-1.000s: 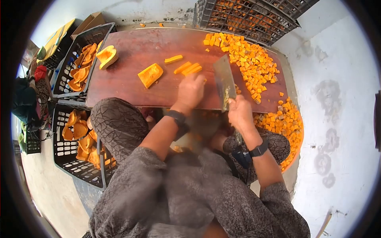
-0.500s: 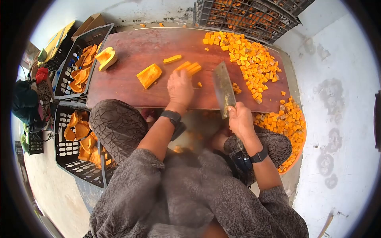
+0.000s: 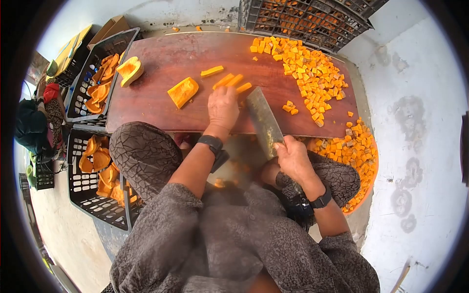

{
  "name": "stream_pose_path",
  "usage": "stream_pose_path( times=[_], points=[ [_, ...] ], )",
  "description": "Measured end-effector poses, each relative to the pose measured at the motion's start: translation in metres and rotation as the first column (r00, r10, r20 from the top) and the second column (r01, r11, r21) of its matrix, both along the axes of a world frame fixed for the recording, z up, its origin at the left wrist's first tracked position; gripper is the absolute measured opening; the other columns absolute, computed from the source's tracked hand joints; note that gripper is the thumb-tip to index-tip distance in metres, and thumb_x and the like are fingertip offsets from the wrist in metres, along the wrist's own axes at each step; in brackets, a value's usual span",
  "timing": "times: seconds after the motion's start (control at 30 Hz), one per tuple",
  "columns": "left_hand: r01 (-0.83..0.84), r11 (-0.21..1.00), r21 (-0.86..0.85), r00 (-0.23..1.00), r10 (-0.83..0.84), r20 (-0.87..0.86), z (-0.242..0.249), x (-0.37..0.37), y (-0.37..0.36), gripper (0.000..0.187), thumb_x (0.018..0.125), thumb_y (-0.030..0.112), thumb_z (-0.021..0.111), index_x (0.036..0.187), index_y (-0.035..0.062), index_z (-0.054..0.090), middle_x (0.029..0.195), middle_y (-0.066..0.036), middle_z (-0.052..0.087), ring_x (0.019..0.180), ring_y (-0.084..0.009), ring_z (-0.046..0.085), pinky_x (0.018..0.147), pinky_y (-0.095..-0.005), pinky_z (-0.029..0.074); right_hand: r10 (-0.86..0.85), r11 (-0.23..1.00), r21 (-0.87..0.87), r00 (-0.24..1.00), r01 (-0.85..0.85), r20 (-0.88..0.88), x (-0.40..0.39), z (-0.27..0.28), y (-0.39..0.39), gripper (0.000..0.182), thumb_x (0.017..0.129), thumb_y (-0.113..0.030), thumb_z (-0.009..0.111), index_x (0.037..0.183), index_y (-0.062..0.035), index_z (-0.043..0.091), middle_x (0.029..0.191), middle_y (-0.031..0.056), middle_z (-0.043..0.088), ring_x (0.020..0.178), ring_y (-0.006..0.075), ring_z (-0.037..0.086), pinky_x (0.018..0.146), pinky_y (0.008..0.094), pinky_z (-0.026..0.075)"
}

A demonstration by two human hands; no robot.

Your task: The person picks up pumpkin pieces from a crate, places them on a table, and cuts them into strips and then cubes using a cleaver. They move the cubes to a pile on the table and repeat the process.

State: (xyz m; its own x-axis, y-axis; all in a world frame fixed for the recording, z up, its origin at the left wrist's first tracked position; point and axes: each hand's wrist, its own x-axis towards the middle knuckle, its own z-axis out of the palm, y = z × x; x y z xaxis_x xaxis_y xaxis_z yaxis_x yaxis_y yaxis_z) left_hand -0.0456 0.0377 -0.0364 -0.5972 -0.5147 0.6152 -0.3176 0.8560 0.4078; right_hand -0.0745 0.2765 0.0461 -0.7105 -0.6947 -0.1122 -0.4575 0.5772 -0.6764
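My right hand (image 3: 294, 157) is wrapped round the handle of a cleaver (image 3: 264, 119), whose broad blade is tilted up and left over the board's front edge. Close to the blade's tip lie several orange pumpkin strips (image 3: 234, 80), slightly fanned apart. My left hand (image 3: 223, 107) rests on their near ends with its fingers curled down; the fingertips are partly hidden. A single strip (image 3: 212, 72) lies just behind, and a thick pumpkin chunk (image 3: 183, 93) sits to the left. Between blade and big heap is a small cluster of cubes (image 3: 290, 108).
A heap of pumpkin cubes (image 3: 312, 73) covers the right of the reddish board (image 3: 161, 53). More cubes fill an orange tub (image 3: 373, 161) below. A hollowed pumpkin piece (image 3: 130, 72) lies far left. Black crates (image 3: 78, 195) with pumpkin pieces stand left; stacked crates (image 3: 303, 24) stand behind.
The cleaver has swung left, from beside the small cube cluster to the strips, and my right hand has dropped slightly. The strips are now more spread out. My left hand has barely moved.
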Motion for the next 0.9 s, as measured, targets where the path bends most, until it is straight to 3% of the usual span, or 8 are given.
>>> stream_pose_path(
  times=[0.07,0.13,0.23,0.57,0.6,0.67,0.73,0.9],
  points=[
    [0.005,1.0,0.025,1.0,-0.005,0.008,0.002,0.0,0.0,0.016,0.072,0.011,0.068,0.084,0.0089,0.057,0.084,-0.012,0.059,0.083,-0.0321,0.059,0.073,-0.0426,0.047,0.004,1.0,0.01,0.998,-0.005,0.056,0.004,0.001,0.0,0.019,0.093,-0.015,0.055,0.09,0.0039,0.054,0.058,0.0116,0.055,0.043,0.0175,0.055,0.045,0.0333,0.045],
    [0.011,0.999,0.049,1.0,-0.012,0.016,0.001,0.0,-0.001,0.017,0.072,0.011,0.068,0.084,0.0086,0.057,0.085,-0.012,0.059,0.084,-0.0321,0.059,0.074,-0.0423,0.047,-0.043,0.998,0.045,0.994,0.038,0.105,0.008,0.002,-0.001,0.025,0.09,-0.022,0.056,0.088,0.003,0.055,0.08,0.0287,0.06,0.081,0.0469,0.059,0.071,0.051,0.046],
    [0.045,0.998,0.053,0.999,-0.047,0.026,-0.001,0.0,-0.003,0.019,0.07,0.011,0.07,0.085,0.0082,0.058,0.087,-0.013,0.061,0.085,-0.0328,0.06,0.075,-0.0423,0.047,0.023,0.999,0.037,0.999,-0.024,0.033,0.004,-0.003,0.0,0.019,0.093,-0.015,0.055,0.092,0.0047,0.054,0.059,0.0109,0.055,0.044,0.0157,0.055,0.045,0.032,0.045],
    [0.286,0.934,0.213,0.933,-0.322,0.159,0.005,0.004,0.008,0.015,0.081,0.01,0.06,0.095,0.0042,0.06,0.091,-0.018,0.061,0.091,-0.0384,0.059,0.08,-0.0456,0.049,-0.124,0.992,-0.012,0.992,0.124,-0.009,-0.04,-0.039,0.024,0.019,0.096,-0.018,0.052,0.091,-0.0002,0.053,0.057,0.0052,0.051,0.037,0.0128,0.048,0.035,0.0283,0.04],
    [0.373,0.903,0.213,0.907,-0.403,0.12,0.005,0.002,0.011,0.015,0.081,0.01,0.06,0.095,0.0042,0.06,0.091,-0.018,0.061,0.091,-0.0387,0.059,0.08,-0.0458,0.049,-0.127,0.992,-0.009,0.992,0.127,-0.008,-0.043,-0.035,0.021,0.019,0.096,-0.018,0.052,0.091,-0.0002,0.053,0.057,0.0052,0.051,0.037,0.0128,0.048,0.035,0.0283,0.04],
    [0.387,0.89,0.239,0.887,-0.431,0.165,0.008,-0.001,0.024,0.017,0.08,0.01,0.06,0.096,0.0043,0.06,0.091,-0.017,0.061,0.091,-0.038,0.059,0.081,-0.0456,0.048,-0.319,0.941,0.069,0.935,0.332,-0.155,-0.046,-0.013,0.015,0.025,0.09,-0.02,0.055,0.09,0.0057,0.057,0.08,0.0275,0.063,0.079,0.0456,0.061,0.072,0.0502,0.047],
    [0.547,0.833,0.08,0.836,-0.547,-0.023,0.005,-0.005,0.035,0.005,0.078,0.009,0.059,0.082,0.005,0.059,0.079,-0.015,0.058,0.078,-0.0356,0.058,0.071,-0.0447,0.048,-0.48,0.877,0.112,0.864,0.468,0.149,-0.038,0.023,0.004,0.025,0.091,-0.02,0.054,0.091,0.0049,0.057,0.081,0.0278,0.063,0.081,0.0463,0.061,0.072,0.0512,0.047],
    [0.569,0.795,0.211,0.808,-0.588,0.037,0.009,-0.001,0.035,0.016,0.079,0.009,0.062,0.094,0.0059,0.061,0.091,-0.015,0.06,0.09,-0.0366,0.059,0.082,-0.0442,0.048,-0.234,0.972,-0.052,0.94,0.228,-0.249,-0.034,0.02,0.005,0.02,0.092,-0.017,0.055,0.091,0.0029,0.056,0.073,0.0246,0.06,0.069,0.0404,0.06,0.062,0.0465,0.046]
  ],
)
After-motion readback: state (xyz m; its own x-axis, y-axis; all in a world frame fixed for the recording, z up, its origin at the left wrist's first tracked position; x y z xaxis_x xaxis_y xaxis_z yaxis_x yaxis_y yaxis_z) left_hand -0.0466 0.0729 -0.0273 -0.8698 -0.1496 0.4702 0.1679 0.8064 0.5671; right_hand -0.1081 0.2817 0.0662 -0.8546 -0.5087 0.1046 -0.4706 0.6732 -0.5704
